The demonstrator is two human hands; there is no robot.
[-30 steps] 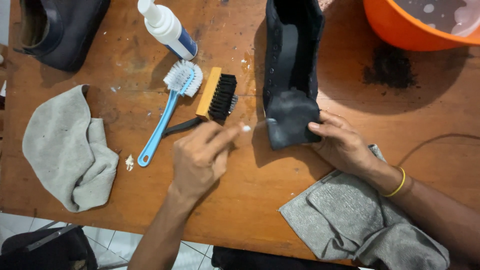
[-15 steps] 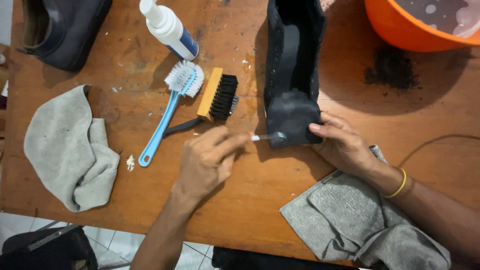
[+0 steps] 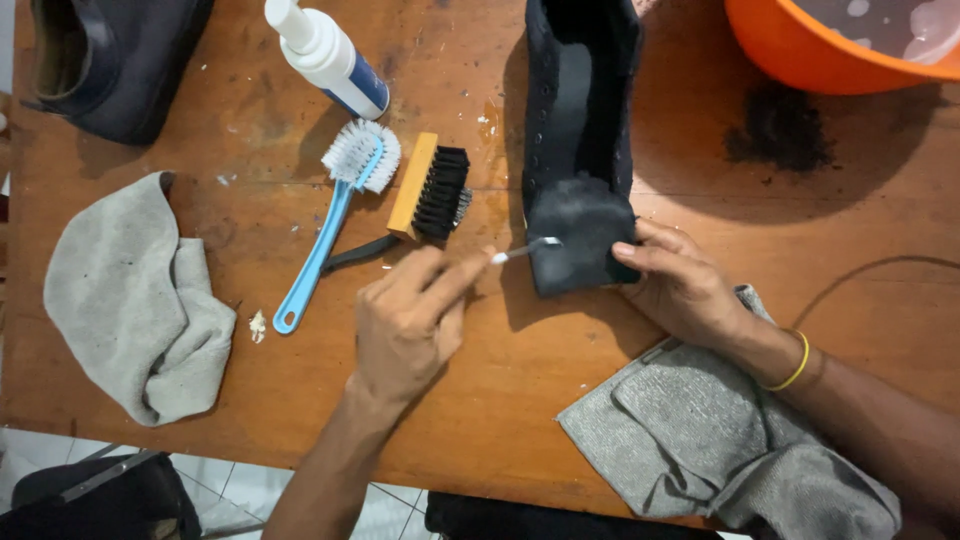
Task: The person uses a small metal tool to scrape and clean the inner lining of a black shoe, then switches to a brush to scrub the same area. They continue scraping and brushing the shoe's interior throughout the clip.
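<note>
A black suede shoe (image 3: 580, 150) lies lengthwise on the wooden table (image 3: 520, 400), toe toward me. My right hand (image 3: 680, 290) grips the toe from the right side; a yellow band circles that wrist. My left hand (image 3: 410, 320) pinches a small thin brush (image 3: 525, 250), its tip touching the left edge of the shoe's toe.
Left of the shoe lie a wooden-backed black-bristle brush (image 3: 430, 190), a blue-handled white brush (image 3: 335, 225) and a white squeeze bottle (image 3: 325, 55). Grey cloths lie at left (image 3: 130, 300) and under my right forearm (image 3: 700, 450). Another dark shoe (image 3: 110, 60) and an orange basin (image 3: 850, 45) sit at the far corners.
My left hand has moved right, bringing the small brush tip from just off the shoe onto the toe. My right hand and the shoe have stayed put.
</note>
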